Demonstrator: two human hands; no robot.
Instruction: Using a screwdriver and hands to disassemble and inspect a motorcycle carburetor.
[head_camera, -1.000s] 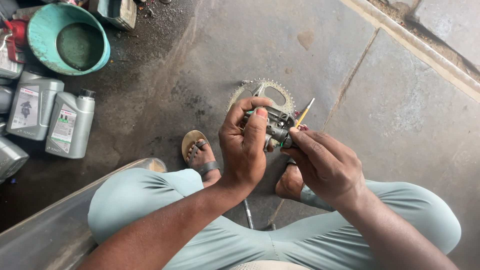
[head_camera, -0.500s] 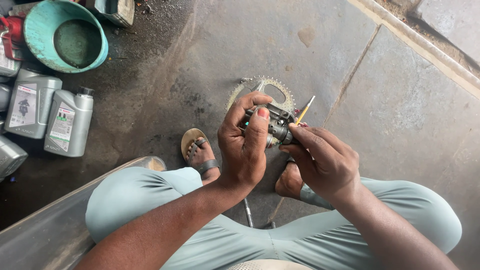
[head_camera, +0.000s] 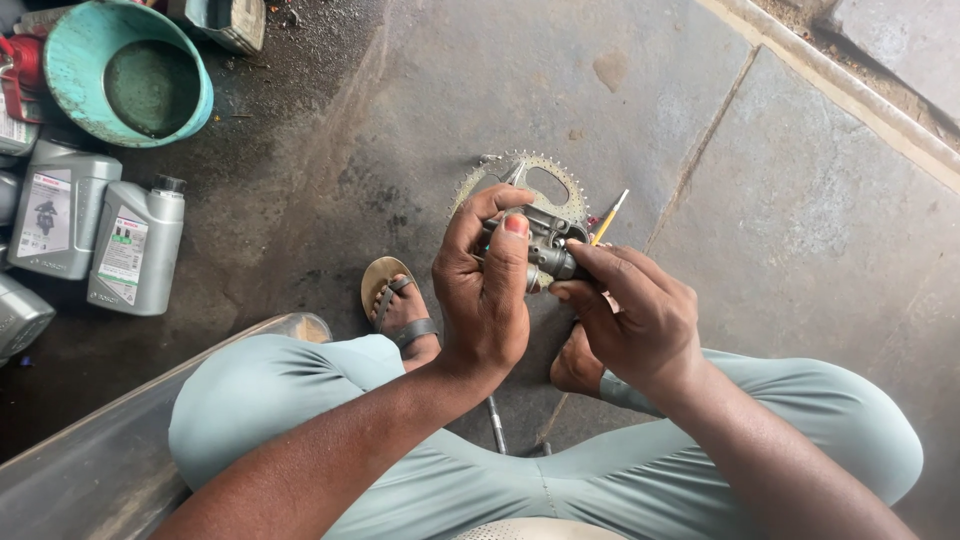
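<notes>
Grip comes first: my left hand (head_camera: 487, 295) is wrapped around a small grey metal engine part (head_camera: 545, 245), thumb and fingers closed on its body, holding it up over the concrete floor (head_camera: 420, 120) above a toothed sprocket (head_camera: 520, 180) that lies flat there. My right hand (head_camera: 635, 320) pinches a thin yellow-handled tool (head_camera: 607, 219) against the part's side, fingers pressed together around it; the tip itself is hidden behind my fingers, so I cannot tell just where it bears. To do this well, I judge I should keep the left wrist steady, turn the part so the worked spot faces me, and press lightly so the tool does not slip toward my thumb. Working low over the sprocket means a dropped piece lands close by. Grey oil bottles (head_camera: 135, 245) and a teal basin (head_camera: 125, 75) stand well apart to my left, by my sandalled foot (head_camera: 400, 305)
</notes>
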